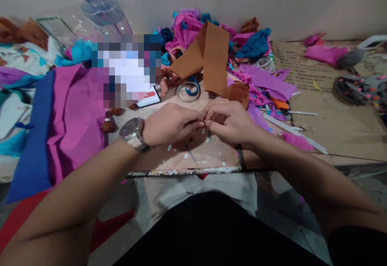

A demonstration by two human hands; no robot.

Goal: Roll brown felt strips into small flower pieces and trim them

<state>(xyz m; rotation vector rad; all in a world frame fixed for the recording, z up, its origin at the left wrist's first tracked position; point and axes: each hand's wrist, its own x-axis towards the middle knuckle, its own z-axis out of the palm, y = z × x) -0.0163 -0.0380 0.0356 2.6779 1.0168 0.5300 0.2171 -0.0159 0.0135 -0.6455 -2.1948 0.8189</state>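
Above the front part of the worktable [163, 159], my left hand [172, 124] and my right hand [228, 120] meet fingertip to fingertip. Both are closed in a pinch, and whatever lies between the fingers is too small and hidden to name. A metal wristwatch [133, 132] sits on my left wrist. Just beyond the hands lies a pale ring [180, 95] with a dark blue strip [193, 88] in it. Behind my right hand, a folded brown strip of fabric or paper [216, 56] rests on the pile.
Magenta sheets [81, 125] and a blue sheet [33, 137] hang over the left edge. A phone [148, 96], partly blurred out, lies near a clear bottle [104, 14]. Coloured scraps [187, 28] heap along the wall. White sticks [296, 133] and cardboard [329, 125] are at right.
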